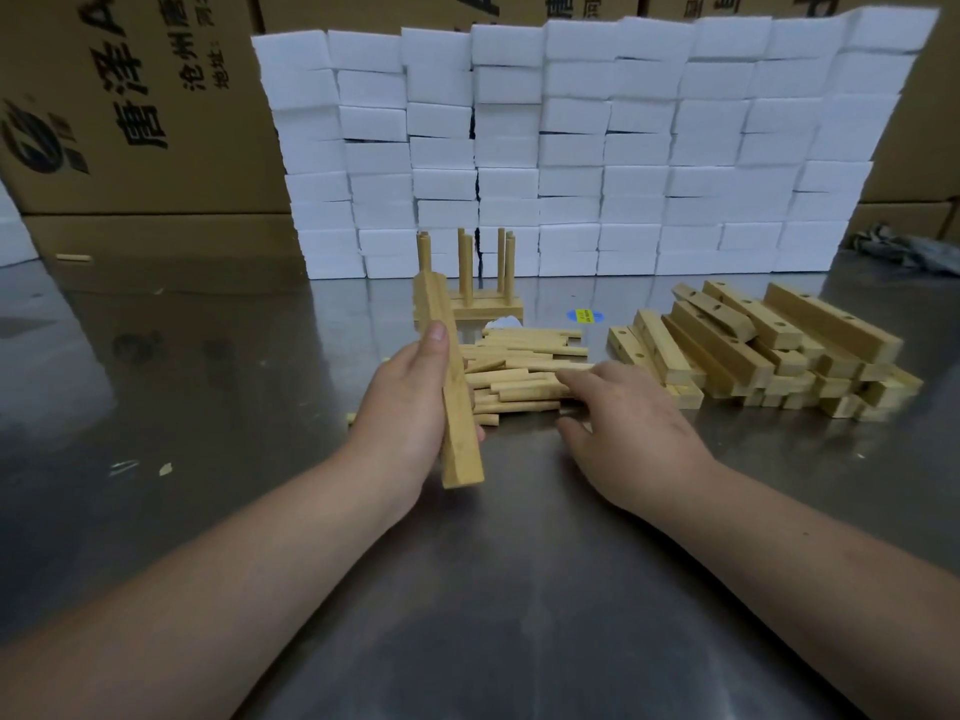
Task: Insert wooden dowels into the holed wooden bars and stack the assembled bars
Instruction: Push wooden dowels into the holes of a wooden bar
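A left hand point(410, 407) clamps its fingers round a tilted wooden bar point(452, 387) beside the dowel pile point(519, 376), where the right hand point(628, 433) rests parted fingers. Loose bars point(753, 350) lie right; the assembled stack point(478, 298) stands beyond, before white foam blocks point(571, 148).

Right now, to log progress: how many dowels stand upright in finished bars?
6, in three pairs on the assembled bars behind the loose pile: left pair, middle pair, right pair. The held bar may hide more.
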